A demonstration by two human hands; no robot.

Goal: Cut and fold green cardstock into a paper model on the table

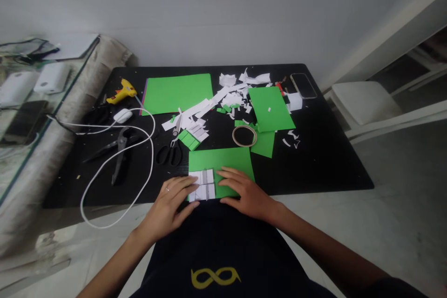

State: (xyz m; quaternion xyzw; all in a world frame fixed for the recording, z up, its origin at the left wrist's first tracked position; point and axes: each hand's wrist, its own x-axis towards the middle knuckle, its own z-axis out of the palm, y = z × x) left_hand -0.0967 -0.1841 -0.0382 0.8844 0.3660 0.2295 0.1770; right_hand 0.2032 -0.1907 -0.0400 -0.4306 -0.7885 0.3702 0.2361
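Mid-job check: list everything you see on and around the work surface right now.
black surface: one, black, under everything.
near sheet: one, green, front edge, under both hands.
white piece: one, white, grey-lined, between the hands.
far sheet: one, green, back left.
right sheet: one, green, back right.
paper scraps: many, white, back centre.
tape roll: one, tan, centre.
scissors: one, black handles, left of near sheet.
shears: one, black, left.
glue gun: one, yellow, back left.
cable: one, white, looping left.
phone: one, dark, back right corner.
left hand: one, flat on white piece.
right hand: one, flat on near sheet.

Dark garment (226, 237) (yellow infinity logo (215, 277)), ringed left hand (172, 201).
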